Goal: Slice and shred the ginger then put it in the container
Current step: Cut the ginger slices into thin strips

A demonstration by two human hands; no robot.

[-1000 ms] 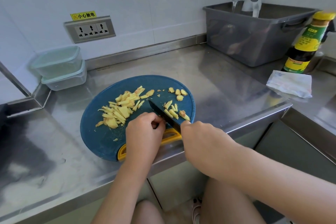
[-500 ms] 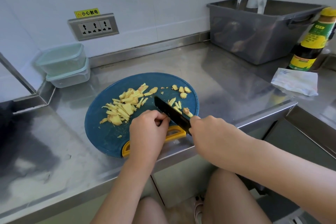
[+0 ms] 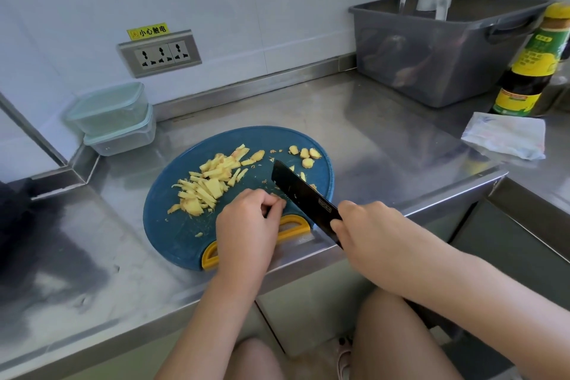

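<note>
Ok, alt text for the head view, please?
Right hand grips a black knife angled over a round blue cutting board; left hand pinches a ginger piece beside the blade. Yellow ginger shreds lie piled on the board.

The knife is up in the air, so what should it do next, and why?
Probably bring the knife down beside the left hand, whose fingertips seem to pin a ginger piece on the cutting board. Shreds are piled left; round slices remain uncut.
</note>
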